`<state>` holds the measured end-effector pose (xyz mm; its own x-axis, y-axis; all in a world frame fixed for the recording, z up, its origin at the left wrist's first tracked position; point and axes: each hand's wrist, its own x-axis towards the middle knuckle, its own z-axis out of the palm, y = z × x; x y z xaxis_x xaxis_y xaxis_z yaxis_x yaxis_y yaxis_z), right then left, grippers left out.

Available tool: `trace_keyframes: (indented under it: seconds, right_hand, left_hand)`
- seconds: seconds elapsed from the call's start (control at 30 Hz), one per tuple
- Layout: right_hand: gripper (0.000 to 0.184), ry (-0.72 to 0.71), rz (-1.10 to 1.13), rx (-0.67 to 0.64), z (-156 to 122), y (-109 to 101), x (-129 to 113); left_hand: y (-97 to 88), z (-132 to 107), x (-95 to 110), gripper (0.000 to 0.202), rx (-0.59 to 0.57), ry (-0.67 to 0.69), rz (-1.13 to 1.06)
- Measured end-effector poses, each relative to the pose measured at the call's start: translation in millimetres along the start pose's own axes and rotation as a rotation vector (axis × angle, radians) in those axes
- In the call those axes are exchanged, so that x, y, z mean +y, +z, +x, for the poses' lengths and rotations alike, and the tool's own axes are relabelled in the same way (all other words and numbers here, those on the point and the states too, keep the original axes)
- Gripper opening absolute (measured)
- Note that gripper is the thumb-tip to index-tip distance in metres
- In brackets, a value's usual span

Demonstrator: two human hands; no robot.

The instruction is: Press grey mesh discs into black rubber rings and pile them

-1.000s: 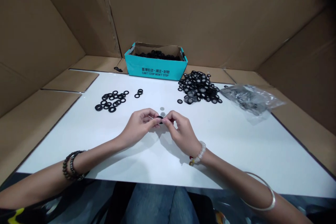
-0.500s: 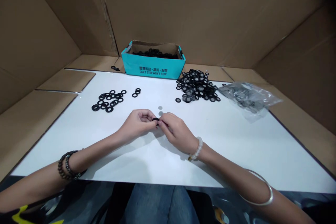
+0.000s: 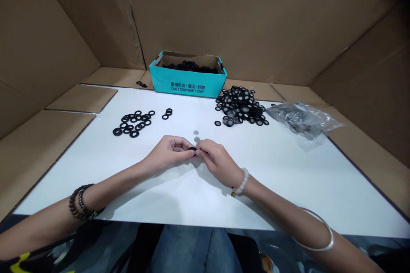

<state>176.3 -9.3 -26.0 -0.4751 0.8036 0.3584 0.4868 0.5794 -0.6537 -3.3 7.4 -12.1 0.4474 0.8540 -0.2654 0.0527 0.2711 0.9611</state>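
Between my two hands, above the middle of the white table, is a small black rubber ring (image 3: 192, 149). My left hand (image 3: 171, 150) pinches it from the left with thumb and fingers. From the other side my right hand (image 3: 214, 158) grips its edge, the fingertips almost meeting. Most of the ring is covered by the fingers, so I cannot tell whether a disc sits in it. Just beyond the fingertips lie a couple of small grey mesh discs (image 3: 196, 132) on the table. Loose black rings (image 3: 134, 134) are scattered to the left.
A turquoise box (image 3: 188, 83) full of black rings stands at the back. Right of it lies a heap of black rings with grey discs in them (image 3: 241, 104). A clear plastic bag (image 3: 304, 121) holds grey discs. Cardboard walls (image 3: 256, 21) enclose the table (image 3: 272, 187).
The ring has tilted to a flatter, more edge-on view between my fingers. Both hands have shifted very slightly; everything else stays in place.
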Motion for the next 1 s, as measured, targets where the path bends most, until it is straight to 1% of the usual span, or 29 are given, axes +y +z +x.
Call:
trace_keyframes:
  seconds: [0.1, 0.2, 0.23, 0.3, 0.37, 0.43, 0.57, 0.67, 0.73, 0.77, 0.8, 0.87, 0.9, 0.93, 0.97, 1.0]
  right_hand:
    - [0.012, -0.047, -0.039, 0.015, 0, -1, 3]
    - [0.029, -0.171, -0.153, -0.006, 1, -4, 4]
    - [0.031, -0.198, -0.179, -0.012, 1, -4, 4]
    - [0.026, -0.217, -0.191, 0.011, 1, -6, 5]
    - [0.018, -0.212, -0.176, 0.045, 1, -6, 5]
    - [0.015, -0.188, -0.162, 0.082, 1, -3, 3]
    - [0.016, -0.105, -0.16, 0.206, 2, 5, -3]
    - [0.016, -0.083, -0.181, 0.241, 7, 2, 1]
    - [0.014, -0.043, -0.235, 0.272, 11, -8, 13]
    - [0.014, 0.01, -0.286, 0.317, 13, -15, 22]
    - [0.015, 0.08, -0.37, 0.352, 14, -22, 32]
    - [0.018, 0.242, -0.567, 0.358, 14, -36, 54]
    - [0.018, 0.306, -0.638, 0.344, 13, -42, 64]
    - [0.019, 0.351, -0.683, 0.323, 12, -46, 73]
    - [0.02, 0.384, -0.711, 0.294, 10, -48, 80]
    - [0.021, 0.414, -0.729, 0.273, 9, -50, 84]
  left_hand:
    - [-1.6, 1, -2, 0.017, -0.022, -0.062, -0.013]
    - [-2.8, 3, -5, 0.016, -0.059, -0.106, -0.062]
    - [-3.1, 3, -5, 0.016, -0.063, -0.102, -0.076]
    - [-3.8, 3, -7, 0.016, -0.065, -0.089, -0.093]
    - [-4.5, 4, -8, 0.015, -0.068, -0.088, -0.099]
    - [-4.8, 3, -9, 0.015, -0.071, -0.097, -0.101]
    - [-1.9, 3, -11, 0.019, -0.074, -0.095, -0.097]
    - [-2.0, 6, -6, 0.024, -0.061, -0.067, -0.06]
    - [-10.1, 10, 2, 0.033, 0.018, -0.006, 0.083]
    - [-17.4, 12, 7, 0.038, 0.085, 0.038, 0.217]
    - [-26.8, 14, 13, 0.04, 0.162, 0.091, 0.413]
    - [-48.8, 17, 23, 0.031, 0.314, 0.188, 0.913]
    - [-59.9, 18, 27, 0.026, 0.409, 0.201, 1.127]
    - [-69.8, 18, 30, 0.022, 0.506, 0.189, 1.283]
    - [-78.2, 18, 31, 0.021, 0.559, 0.153, 1.391]
    - [-84.8, 18, 32, 0.02, 0.573, 0.095, 1.457]
